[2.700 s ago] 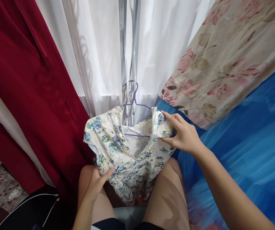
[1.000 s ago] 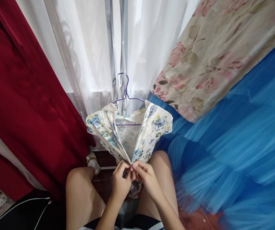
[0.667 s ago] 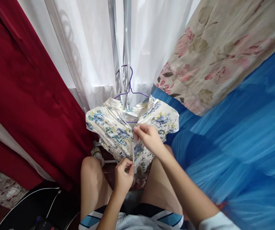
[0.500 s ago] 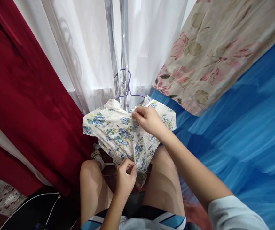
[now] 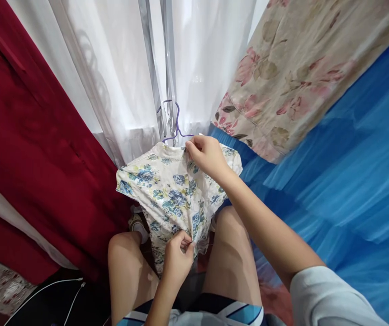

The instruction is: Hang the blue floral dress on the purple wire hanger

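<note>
A white short-sleeved shirt (image 5: 167, 190) with blue flowers hangs in front of me on a purple hanger (image 5: 178, 122). The hanger's hook is at the silvery strips above, and its lower arms are mostly hidden inside the shirt. My right hand (image 5: 206, 154) pinches the shirt near the neckline, at the top of the front edge. Lower on the same edge, my left hand (image 5: 180, 253) pinches the fabric between thumb and fingers. The front edge runs fairly straight between my two hands.
White curtains (image 5: 113, 68) hang behind the shirt, with silvery strips (image 5: 167, 54) down their middle. Red cloth (image 5: 45, 136) hangs at the left; floral cloth (image 5: 265, 90) and blue tulle-like fabric (image 5: 333, 181) are at the right. White cables (image 5: 74, 299) lie on a black surface at lower left.
My right hand has risen slightly with the neckline, and my left hand has dropped a little. The shirt's front is stretched flatter and the neckline gap looks narrower.
</note>
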Demonstrator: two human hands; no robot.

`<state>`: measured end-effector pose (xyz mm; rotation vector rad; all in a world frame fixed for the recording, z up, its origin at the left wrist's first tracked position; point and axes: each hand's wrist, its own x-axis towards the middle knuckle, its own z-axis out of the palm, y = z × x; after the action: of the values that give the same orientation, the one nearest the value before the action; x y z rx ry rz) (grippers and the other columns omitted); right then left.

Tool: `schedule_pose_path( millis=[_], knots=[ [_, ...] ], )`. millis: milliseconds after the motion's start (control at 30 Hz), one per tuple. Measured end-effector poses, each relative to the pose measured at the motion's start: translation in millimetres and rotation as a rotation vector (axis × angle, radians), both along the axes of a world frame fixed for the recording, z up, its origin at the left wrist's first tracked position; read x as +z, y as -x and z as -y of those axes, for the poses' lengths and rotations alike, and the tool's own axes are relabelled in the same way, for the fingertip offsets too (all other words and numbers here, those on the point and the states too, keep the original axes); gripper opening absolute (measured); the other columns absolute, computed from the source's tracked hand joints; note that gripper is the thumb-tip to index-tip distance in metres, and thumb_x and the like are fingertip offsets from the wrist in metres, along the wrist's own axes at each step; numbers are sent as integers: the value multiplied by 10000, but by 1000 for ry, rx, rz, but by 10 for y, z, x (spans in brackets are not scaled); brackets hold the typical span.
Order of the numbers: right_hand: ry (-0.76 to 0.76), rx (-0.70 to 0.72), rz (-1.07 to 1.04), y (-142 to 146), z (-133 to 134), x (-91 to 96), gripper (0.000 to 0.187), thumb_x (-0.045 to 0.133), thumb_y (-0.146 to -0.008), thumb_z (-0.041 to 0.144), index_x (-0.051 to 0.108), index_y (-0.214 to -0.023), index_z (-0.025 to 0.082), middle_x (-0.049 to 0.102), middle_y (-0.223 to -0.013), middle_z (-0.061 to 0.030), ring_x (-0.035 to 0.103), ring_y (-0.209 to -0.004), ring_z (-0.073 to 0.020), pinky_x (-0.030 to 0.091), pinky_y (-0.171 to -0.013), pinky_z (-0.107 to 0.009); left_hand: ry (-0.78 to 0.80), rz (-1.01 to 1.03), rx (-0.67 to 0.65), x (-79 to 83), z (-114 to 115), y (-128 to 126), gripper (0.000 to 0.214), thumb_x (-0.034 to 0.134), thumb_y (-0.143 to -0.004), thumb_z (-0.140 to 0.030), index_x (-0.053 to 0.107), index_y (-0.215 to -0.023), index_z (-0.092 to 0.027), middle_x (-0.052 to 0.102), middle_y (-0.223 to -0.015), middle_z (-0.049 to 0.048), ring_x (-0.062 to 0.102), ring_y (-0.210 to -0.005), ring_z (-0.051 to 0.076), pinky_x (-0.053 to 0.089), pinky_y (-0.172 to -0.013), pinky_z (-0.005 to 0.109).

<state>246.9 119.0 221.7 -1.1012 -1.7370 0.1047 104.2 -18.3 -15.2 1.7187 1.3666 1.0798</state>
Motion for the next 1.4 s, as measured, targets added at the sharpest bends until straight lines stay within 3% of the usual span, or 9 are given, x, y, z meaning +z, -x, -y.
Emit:
schedule_pose_path(
  millis=[133, 300, 400, 500, 800, 967, 1033, 1200, 1400],
  knots=[
    [73, 108, -265, 21, 124, -91, 230, 508, -832, 186, 497, -603, 193, 506, -540, 26, 452, -519, -113, 320, -533, -251, -126, 0, -60, 464, -280, 114, 78, 640, -839, -171, 644, -913, -195, 686, -914, 35, 648, -868, 188, 495, -805, 303],
    [89, 185, -370, 46, 277, -153, 189, 562, -834, 216, 527, -650, 187, 503, -561, 38, 453, -518, -101, 330, -513, -234, -501, 173, -1, 1581, -844, 188, 509, 550, -964, -287, 426, -1457, -257, 673, -989, 47, 631, -865, 160, 499, -850, 308],
    [130, 244, -377, 57, 281, -211, 193, 578, -858, 262, 533, -686, 188, 494, -564, 41, 446, -514, -101, 325, -505, -235, -608, 43, -63, 2053, -1141, 185, 311, 489, -996, -343, 615, -1257, -228, 663, -884, 36, 605, -767, 151, 474, -743, 276],
    [129, 268, -402, 72, 205, -329, 207, 578, -874, 299, 518, -705, 196, 472, -569, 47, 429, -516, -104, 315, -503, -237, -720, -130, -7, 2201, -1291, 163, 252, 521, -978, -332, 670, -851, -174, 615, -725, 15, 561, -680, 145, 416, -662, 264],
    [142, 276, -331, 166, 0, -643, 212, 556, -877, 299, 502, -696, 202, 431, -557, 57, 401, -498, -103, 291, -498, -234, -699, 306, 214, 2102, -1448, 241, 285, 576, -937, -380, 624, -764, -159, 601, -669, 0, 561, -630, 122, 421, -614, 214],
    [249, 240, -285, 8, 142, -882, 221, 571, -869, 310, 513, -689, 195, 437, -554, 53, 405, -506, -107, 303, -509, -239, -752, 653, 433, 2115, -1706, 789, 309, 622, -897, -383, 603, -706, -141, 540, -639, -19, 489, -580, 76, 390, -586, 177],
    [247, 244, -290, -68, 240, -961, 225, 564, -885, 315, 518, -702, 193, 429, -564, 54, 398, -519, -108, 310, -521, -241, -628, 746, 471, 2024, -1802, 1080, 288, 663, -864, -364, 606, -704, -132, 547, -647, -18, 486, -567, 67, 386, -568, 171],
    [272, 297, -208, -120, 413, -1116, 219, 547, -908, 300, 527, -718, 194, 476, -580, 44, 429, -547, -115, 334, -555, -244, -88, 988, 502, 1460, -1920, 1443, 304, 712, -816, -333, 518, -665, -154, 497, -555, -52, 467, -480, 63, 411, -536, 182],
    [348, 230, -334, -270, 335, -1453, 259, 530, -900, 369, 484, -698, 214, 448, -599, 42, 412, -559, -131, 336, -550, -255, 193, 872, 347, 529, -1630, 978, 404, 808, -671, -457, 557, -639, -141, 552, -533, -4, 521, -459, 110, 397, -475, 218]
  ],
)
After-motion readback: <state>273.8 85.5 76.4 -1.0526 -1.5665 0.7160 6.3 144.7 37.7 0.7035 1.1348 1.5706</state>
